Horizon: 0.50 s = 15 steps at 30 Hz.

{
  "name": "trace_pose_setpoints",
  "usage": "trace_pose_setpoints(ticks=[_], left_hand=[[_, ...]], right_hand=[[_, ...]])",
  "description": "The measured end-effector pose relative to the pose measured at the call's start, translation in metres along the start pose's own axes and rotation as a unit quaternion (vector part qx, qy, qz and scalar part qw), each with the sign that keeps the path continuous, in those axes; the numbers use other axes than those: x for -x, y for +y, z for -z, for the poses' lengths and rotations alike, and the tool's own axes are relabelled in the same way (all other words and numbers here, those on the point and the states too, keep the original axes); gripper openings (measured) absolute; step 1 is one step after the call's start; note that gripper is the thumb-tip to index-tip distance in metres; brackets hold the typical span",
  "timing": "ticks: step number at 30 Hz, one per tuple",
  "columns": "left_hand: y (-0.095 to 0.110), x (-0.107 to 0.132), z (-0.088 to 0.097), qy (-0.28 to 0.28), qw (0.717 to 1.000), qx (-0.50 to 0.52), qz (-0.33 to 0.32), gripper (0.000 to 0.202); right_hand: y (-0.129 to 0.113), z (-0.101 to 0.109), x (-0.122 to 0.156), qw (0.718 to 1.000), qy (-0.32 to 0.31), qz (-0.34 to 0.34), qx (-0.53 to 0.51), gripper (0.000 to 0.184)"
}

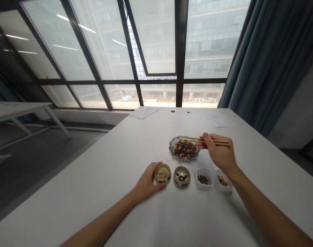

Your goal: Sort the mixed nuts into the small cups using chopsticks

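Note:
My right hand [219,152] is closed round a pair of wooden chopsticks [195,139]. Their tips reach left over a glass dish [171,150] heaped with mixed dark and pale nuts or seeds. My left hand [146,183] curls round the left side of a small gold cup [162,173] that holds pale nuts. Beside it stands a second gold cup [181,177] with a few dark pieces. To the right sit two small white cups, one [204,178] with dark bits and one [223,181] partly behind my right wrist.
All of it sits on a long white table [120,164]. Sheets of paper lie at the far end, one stack [144,112] left and one sheet [219,120] right. Large windows and a blue curtain [272,61] stand behind. Another white table [17,109] is at the far left.

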<state>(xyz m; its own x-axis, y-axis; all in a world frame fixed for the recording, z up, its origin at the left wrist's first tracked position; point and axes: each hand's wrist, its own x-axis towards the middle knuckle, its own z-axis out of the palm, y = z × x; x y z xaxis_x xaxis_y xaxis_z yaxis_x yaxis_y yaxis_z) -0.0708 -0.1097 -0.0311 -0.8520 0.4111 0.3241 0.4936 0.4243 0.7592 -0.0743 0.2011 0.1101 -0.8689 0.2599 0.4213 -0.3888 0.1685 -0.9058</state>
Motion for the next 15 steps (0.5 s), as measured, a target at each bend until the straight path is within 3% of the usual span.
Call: trace_pose_setpoints(ticks=[3, 6, 15], left_hand=[[-0.001, 0.0, 0.0, -0.003, 1.0, 0.0, 0.0, 0.076], [-0.002, 0.0, 0.0, -0.001, 1.0, 0.0, -0.001, 0.076], [0.001, -0.001, 0.0, -0.008, 1.0, 0.028, -0.011, 0.073]], right_hand=[[-0.035, 0.002, 0.019, 1.0, -0.021, 0.008, 0.002, 0.042], [-0.054, 0.0, 0.039, 0.996, -0.084, 0.0, 0.004, 0.038], [-0.057, -0.005, 0.058, 0.975, -0.213, 0.008, 0.057, 0.038]])
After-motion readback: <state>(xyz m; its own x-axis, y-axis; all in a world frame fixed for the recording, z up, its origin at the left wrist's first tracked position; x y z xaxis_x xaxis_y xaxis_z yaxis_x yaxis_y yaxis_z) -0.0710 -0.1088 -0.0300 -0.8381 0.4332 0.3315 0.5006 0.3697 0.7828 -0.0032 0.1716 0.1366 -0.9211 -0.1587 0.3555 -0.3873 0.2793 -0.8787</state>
